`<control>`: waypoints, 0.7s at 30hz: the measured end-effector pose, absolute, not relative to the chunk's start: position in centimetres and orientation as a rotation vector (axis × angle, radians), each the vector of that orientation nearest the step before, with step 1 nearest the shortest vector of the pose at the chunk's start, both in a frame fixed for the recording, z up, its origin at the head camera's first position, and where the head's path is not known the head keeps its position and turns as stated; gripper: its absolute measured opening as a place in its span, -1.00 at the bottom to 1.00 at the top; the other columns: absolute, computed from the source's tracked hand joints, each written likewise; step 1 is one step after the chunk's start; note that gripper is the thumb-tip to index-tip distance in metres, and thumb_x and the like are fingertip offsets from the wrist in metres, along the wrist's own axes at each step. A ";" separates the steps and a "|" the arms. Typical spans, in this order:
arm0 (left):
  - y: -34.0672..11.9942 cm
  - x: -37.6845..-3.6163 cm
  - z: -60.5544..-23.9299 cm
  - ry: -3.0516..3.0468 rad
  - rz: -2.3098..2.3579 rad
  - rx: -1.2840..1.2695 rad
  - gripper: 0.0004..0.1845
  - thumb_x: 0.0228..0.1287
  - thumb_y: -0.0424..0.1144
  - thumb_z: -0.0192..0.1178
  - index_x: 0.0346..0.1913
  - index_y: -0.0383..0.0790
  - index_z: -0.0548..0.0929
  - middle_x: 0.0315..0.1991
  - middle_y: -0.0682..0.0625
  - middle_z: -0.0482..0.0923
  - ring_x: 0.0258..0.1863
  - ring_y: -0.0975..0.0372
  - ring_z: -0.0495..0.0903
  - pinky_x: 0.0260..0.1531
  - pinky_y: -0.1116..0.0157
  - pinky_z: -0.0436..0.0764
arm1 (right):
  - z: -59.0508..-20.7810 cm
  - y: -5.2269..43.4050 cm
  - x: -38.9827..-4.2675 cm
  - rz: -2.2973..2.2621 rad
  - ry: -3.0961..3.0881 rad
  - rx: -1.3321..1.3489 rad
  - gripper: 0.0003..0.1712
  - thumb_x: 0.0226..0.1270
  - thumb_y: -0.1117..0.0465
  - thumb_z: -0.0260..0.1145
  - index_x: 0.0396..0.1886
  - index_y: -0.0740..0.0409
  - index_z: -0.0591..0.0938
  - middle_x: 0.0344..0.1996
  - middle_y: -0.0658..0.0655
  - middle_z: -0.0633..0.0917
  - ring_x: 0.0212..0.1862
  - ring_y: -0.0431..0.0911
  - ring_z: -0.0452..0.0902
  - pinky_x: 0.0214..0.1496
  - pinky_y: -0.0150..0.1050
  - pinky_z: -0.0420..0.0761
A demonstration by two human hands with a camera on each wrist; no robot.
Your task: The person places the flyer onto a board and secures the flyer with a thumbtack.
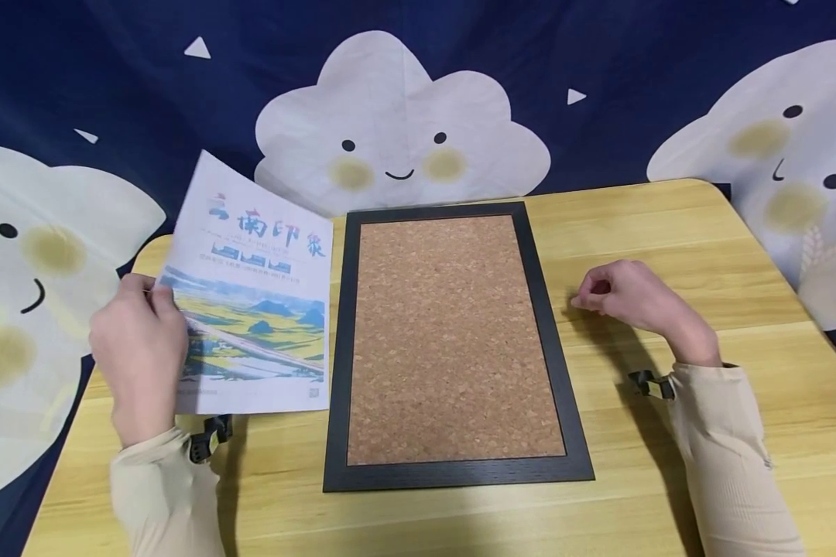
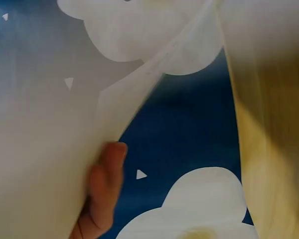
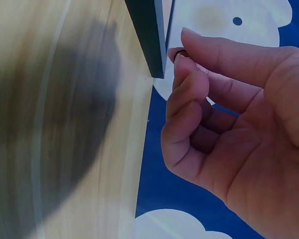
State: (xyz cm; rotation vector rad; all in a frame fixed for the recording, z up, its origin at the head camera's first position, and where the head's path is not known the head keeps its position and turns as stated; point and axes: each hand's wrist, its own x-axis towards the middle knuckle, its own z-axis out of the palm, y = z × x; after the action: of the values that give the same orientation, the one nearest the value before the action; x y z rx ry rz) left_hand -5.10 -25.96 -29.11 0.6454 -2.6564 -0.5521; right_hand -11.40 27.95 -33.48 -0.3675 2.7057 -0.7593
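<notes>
Head view shows the poster [image 1: 251, 309] lifted at its left edge by the left hand [image 1: 142, 348], fingers curled round the paper so the sheet tilts up off the counter [image 1: 669, 232], just beside the cork board [image 1: 453, 340] lying flat in its black frame. Off to the board's right, the right hand [image 1: 634, 298] hovers with fingertips pinching a small dark thing [image 3: 178, 54], likely a pin, kept ready.

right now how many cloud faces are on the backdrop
3: one cloud face centred behind the cork board, one at the left edge beside the poster, one at the right. Others may lie outside the view.
</notes>
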 end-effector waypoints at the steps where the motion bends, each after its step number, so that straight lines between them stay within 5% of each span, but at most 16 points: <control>1: -25.8 -5.0 -28.9 -2.634 -0.566 0.651 -0.59 0.62 -0.25 -0.09 0.11 -0.57 0.60 -0.13 -0.49 0.62 -0.20 -0.32 0.58 -0.39 0.01 0.34 | -33.5 27.9 -11.4 -0.756 2.707 -0.369 -0.87 0.40 0.25 0.42 -0.38 0.17 0.76 -0.52 0.00 0.70 -0.44 -0.12 0.51 -0.41 -0.27 0.42; 6: -25.6 -4.4 -27.7 -2.563 -0.651 0.718 -0.55 0.63 -0.20 -0.09 0.24 -0.49 0.60 -0.02 -0.43 0.66 -0.20 -0.14 0.57 -0.42 0.27 0.29 | -33.4 27.9 -11.4 -0.773 2.692 -0.365 -0.87 0.41 0.27 0.40 -0.37 0.18 0.75 -0.49 0.00 0.71 -0.44 -0.12 0.54 -0.42 -0.28 0.44; 13: -25.6 -4.0 -26.7 -2.466 -0.728 0.760 -0.57 0.59 -0.16 -0.03 0.22 -0.39 0.66 -0.02 -0.26 0.68 -0.46 0.50 0.31 -0.52 0.57 0.25 | -33.4 27.9 -11.4 -0.816 2.651 -0.375 -0.88 0.43 0.37 0.31 -0.26 0.29 0.76 -0.41 0.06 0.77 -0.39 -0.07 0.69 -0.36 -0.30 0.57; 21: -23.9 -4.5 -26.8 -2.462 -0.939 0.727 -0.62 0.56 -0.13 0.06 0.16 -0.32 0.69 -0.18 0.03 0.56 -0.45 0.43 0.41 -0.41 0.47 0.36 | -33.8 28.1 -11.4 -0.775 2.658 -0.505 -0.86 0.45 0.45 0.29 -0.20 0.37 0.78 -0.44 0.06 0.77 -0.39 -0.09 0.69 -0.37 -0.31 0.56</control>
State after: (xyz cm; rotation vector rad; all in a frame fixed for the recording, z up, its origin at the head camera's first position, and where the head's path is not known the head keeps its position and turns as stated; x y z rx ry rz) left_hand -4.48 -23.94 -26.80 0.7272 -2.4623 -0.9390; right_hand -11.41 28.06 -33.76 -0.5051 2.6584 -0.7750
